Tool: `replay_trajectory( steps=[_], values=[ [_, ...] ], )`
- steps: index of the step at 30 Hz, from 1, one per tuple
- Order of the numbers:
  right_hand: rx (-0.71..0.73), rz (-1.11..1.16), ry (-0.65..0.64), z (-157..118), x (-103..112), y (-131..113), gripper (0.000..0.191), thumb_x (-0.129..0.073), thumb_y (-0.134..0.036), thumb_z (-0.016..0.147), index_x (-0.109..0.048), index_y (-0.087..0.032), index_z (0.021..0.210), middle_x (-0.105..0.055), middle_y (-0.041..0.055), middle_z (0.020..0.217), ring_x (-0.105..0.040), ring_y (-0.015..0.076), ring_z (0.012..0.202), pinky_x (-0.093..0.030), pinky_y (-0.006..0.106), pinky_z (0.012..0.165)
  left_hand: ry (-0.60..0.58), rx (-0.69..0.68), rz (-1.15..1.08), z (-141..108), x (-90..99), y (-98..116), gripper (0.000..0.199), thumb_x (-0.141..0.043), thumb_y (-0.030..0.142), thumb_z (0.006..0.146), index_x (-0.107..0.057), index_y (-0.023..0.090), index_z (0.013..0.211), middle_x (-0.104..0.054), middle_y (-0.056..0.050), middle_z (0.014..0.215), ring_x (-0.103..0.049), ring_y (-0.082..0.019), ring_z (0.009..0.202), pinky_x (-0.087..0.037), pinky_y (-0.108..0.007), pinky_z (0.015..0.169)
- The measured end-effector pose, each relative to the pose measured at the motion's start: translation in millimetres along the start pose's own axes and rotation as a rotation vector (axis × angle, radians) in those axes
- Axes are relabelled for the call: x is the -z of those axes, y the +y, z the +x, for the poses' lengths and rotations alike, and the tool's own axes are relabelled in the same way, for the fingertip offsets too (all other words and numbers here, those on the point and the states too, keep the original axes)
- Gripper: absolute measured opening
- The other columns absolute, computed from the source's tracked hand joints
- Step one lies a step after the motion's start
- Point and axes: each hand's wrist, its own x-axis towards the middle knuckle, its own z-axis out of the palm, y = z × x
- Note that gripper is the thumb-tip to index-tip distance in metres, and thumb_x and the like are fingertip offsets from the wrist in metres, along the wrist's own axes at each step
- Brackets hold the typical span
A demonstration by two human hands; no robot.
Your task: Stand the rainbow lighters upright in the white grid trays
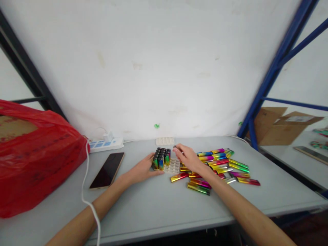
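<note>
A pale tray [174,166] with rows of small cells lies on the table. Several shiny, multicoloured lighters [161,161] with black ends stand upright in its left part; cells at its right show bare. My left hand [144,169] is wrapped about the tray's left end, thumb along the front and fingers behind. Over the right side of the tray, my right hand [187,158] pinches a lighter, of which only a dark end shows at the fingertips. To the right, many loose lighters [217,162] lie in a spread pile, partly behind my right forearm.
Another pale tray [165,141] sits against the wall. At left are a phone [107,171], a power strip [106,145], a red plastic bag [43,153] and a white cable [87,171] crossing my left forearm. Blue frame posts [266,78] and a cardboard box [279,128] are at right.
</note>
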Motion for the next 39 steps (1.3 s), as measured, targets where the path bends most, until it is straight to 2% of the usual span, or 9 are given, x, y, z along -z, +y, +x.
replay_trajectory(
  steps=[5,12,19,23,28,31,33,35,39],
  values=[
    [0.197,-0.193,-0.036,-3,2,-9,0.036,-0.054,-0.052,0.108,-0.069,-0.021,0.096,-0.069,0.0068,0.097,-0.064,0.0203,0.088,-0.05,0.033,0.086,0.009,-0.013,0.001,-1,-0.5,-2,0.077,-0.081,0.059,0.086,-0.058,0.023,0.15,-0.059,-0.013,0.155,-0.056,-0.037,0.143,-0.039,-0.048,0.128],
    [0.024,-0.092,-0.085,-7,-7,-9,0.029,-0.064,-0.047,0.104,-0.072,-0.021,0.094,-0.078,0.0023,0.082,-0.07,0.018,0.073,-0.05,0.028,0.073,0.009,-0.01,-0.009,0,-0.7,0,0.076,-0.082,0.06,0.084,-0.06,0.023,0.147,-0.06,-0.014,0.153,-0.057,-0.037,0.142,-0.04,-0.049,0.127],
    [0.098,-0.411,-0.141,-1,-19,-14,0.031,-0.067,-0.053,0.103,-0.074,-0.023,0.102,-0.08,0.0077,0.09,-0.07,0.0199,0.075,-0.042,0.027,0.067,0.023,-0.028,-0.016,0,-2.5,-5,0.071,-0.083,0.056,0.085,-0.062,0.025,0.145,-0.061,-0.012,0.153,-0.058,-0.036,0.141,-0.041,-0.047,0.127],
    [0.062,-0.551,-0.136,4,-22,-22,0.046,-0.063,-0.067,0.1,-0.073,-0.023,0.09,-0.078,0.0079,0.083,-0.067,0.0196,0.07,-0.034,0.028,0.061,0.006,-0.023,0.01,0,-1.5,-4,0.068,-0.081,0.055,0.086,-0.063,0.024,0.144,-0.059,-0.013,0.154,-0.057,-0.036,0.142,-0.041,-0.047,0.126],
    [0.027,-0.542,-0.195,1,9,-5,0.051,-0.054,-0.062,0.107,-0.072,-0.022,0.08,-0.075,0.0063,0.077,-0.066,0.019,0.07,-0.038,0.028,0.066,0.01,0.007,-0.005,0,0.4,1,0.07,-0.081,0.058,0.085,-0.063,0.023,0.144,-0.059,-0.014,0.156,-0.055,-0.038,0.144,-0.039,-0.05,0.128],
    [-0.017,-0.535,-0.141,0,43,20,0.039,-0.049,-0.045,0.112,-0.075,-0.02,0.099,-0.078,0.0087,0.091,-0.071,0.0213,0.086,-0.047,0.03,0.081,0.021,0.013,-0.012,0,0.2,1,0.077,-0.083,0.061,0.083,-0.062,0.022,0.146,-0.058,-0.014,0.158,-0.055,-0.039,0.145,-0.039,-0.049,0.129],
    [-0.021,-0.529,-0.191,-2,65,38,0.023,-0.062,-0.034,0.106,-0.075,-0.018,0.116,-0.078,0.0109,0.109,-0.071,0.0233,0.101,-0.05,0.033,0.094,0.031,0.013,-0.005,0,0.0,0,0.08,-0.083,0.062,0.082,-0.061,0.021,0.147,-0.059,-0.014,0.157,-0.056,-0.039,0.145,-0.039,-0.047,0.128],
    [-0.076,-0.505,-0.273,-4,81,51,0.033,-0.072,-0.029,0.097,-0.073,-0.018,0.128,-0.077,0.0122,0.12,-0.071,0.0249,0.11,-0.051,0.035,0.1,0.033,0.018,-0.001,1,0.0,0,0.083,-0.083,0.062,0.082,-0.06,0.018,0.148,-0.059,-0.015,0.157,-0.056,-0.04,0.145,-0.039,-0.046,0.129],
    [-0.169,-0.488,-0.39,-6,89,65,0.032,-0.072,-0.024,0.095,-0.077,-0.019,0.125,-0.078,0.0122,0.122,-0.072,0.0271,0.113,-0.052,0.037,0.103,0.018,0.055,0.012,1,0.5,0,0.087,-0.083,0.066,0.08,-0.058,0.02,0.149,-0.056,-0.016,0.159,-0.054,-0.041,0.147,-0.037,-0.05,0.13]
  ],
)
